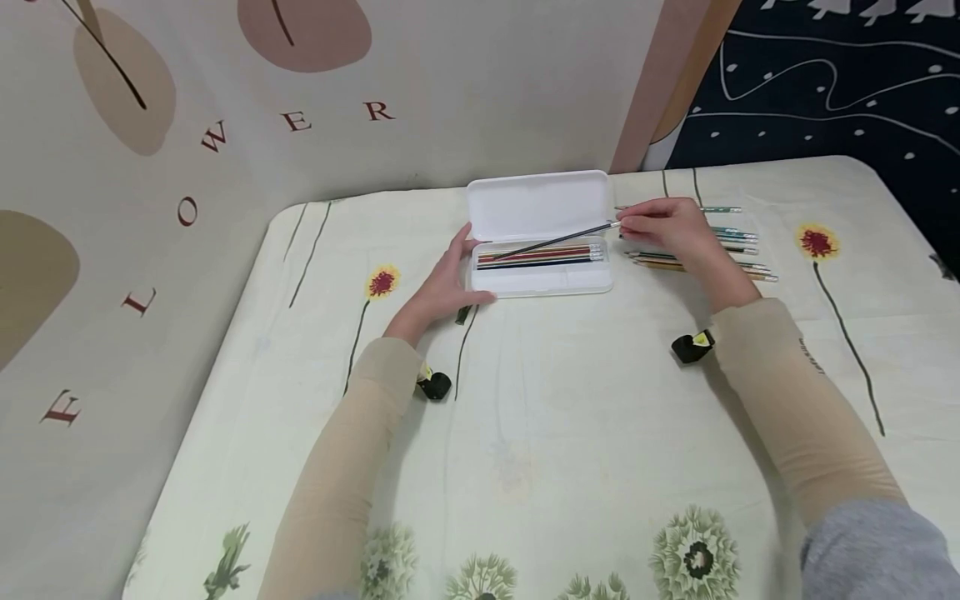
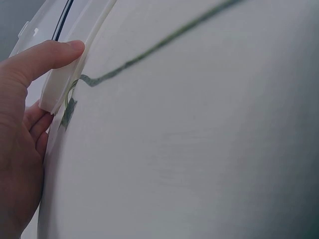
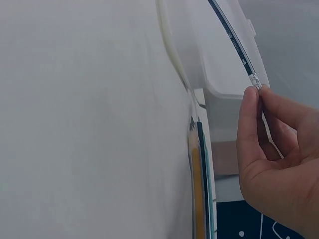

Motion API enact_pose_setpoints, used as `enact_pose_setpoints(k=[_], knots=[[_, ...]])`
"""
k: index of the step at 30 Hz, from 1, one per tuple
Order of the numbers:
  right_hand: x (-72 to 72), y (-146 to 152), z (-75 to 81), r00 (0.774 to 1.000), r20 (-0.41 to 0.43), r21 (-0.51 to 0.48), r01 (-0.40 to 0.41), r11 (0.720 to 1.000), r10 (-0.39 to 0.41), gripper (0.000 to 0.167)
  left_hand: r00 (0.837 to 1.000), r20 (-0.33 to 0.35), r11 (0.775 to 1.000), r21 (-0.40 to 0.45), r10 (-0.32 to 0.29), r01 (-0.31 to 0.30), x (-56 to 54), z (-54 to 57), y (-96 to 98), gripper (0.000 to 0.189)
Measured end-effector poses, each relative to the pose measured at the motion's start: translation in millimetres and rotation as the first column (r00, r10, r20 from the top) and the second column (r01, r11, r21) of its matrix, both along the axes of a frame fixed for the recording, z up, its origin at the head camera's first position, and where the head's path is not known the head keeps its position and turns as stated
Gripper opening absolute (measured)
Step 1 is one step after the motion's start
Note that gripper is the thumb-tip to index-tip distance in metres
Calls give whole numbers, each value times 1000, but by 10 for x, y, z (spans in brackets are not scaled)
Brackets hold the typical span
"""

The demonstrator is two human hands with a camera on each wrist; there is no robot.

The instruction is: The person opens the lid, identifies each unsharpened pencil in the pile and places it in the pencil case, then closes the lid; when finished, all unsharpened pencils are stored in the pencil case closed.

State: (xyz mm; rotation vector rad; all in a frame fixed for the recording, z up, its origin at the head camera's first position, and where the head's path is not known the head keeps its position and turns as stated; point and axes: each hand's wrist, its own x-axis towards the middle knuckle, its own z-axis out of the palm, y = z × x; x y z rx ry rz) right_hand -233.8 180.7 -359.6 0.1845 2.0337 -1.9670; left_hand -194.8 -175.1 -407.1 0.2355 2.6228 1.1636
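Observation:
A white plastic pencil case point(image 1: 542, 284) lies with its lid point(image 1: 538, 204) folded back, and several red, yellow and dark pencils point(image 1: 576, 259) rest side by side in its tray. My left hand point(image 1: 441, 285) grips the case's left end, thumb at the front edge and fingers at the back corner. Between thumb and fingertips, my right hand point(image 1: 669, 232) pinches a dark pencil point(image 3: 235, 44) by its metal-banded end. That pencil slants down to the left over the tray, its far end overlapping the pencils there in the head view.
Right of the case, several loose pencils point(image 1: 738, 237) lie on the flower-printed cloth point(image 1: 570, 400), partly under my right hand. A pale printed curtain point(image 1: 480, 92) stands along the back and left, with a dark patterned cloth point(image 1: 825, 92) at the back right.

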Motion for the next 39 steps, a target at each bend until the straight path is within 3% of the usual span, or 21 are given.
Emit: enact_pose_setpoints(k=[4,10,17,28,39], knots=[[-3,-64,-14,1000,12,51,-19,999,18,33,1000,0,1000,1,2,-2,-3,-6,1,119],[-14,-123,-57,999,2,72,-33,997,33,20,1000,-4,1000,1,-3,3,-6,-18,-10,119],[-19,-175,-91,996,-23,193,-79,978,85,28,1000,-6,1000,-1,-2,2,6,9,-1,119],[-3,-128,-117,980,-70,258,-161,953,185,23,1000,-17,1000,7,-17,17,6,7,-7,119],[-12,15,-70,986,-48,312,-140,940,163,33,1000,-8,1000,23,-15,16,10,15,-6,119]])
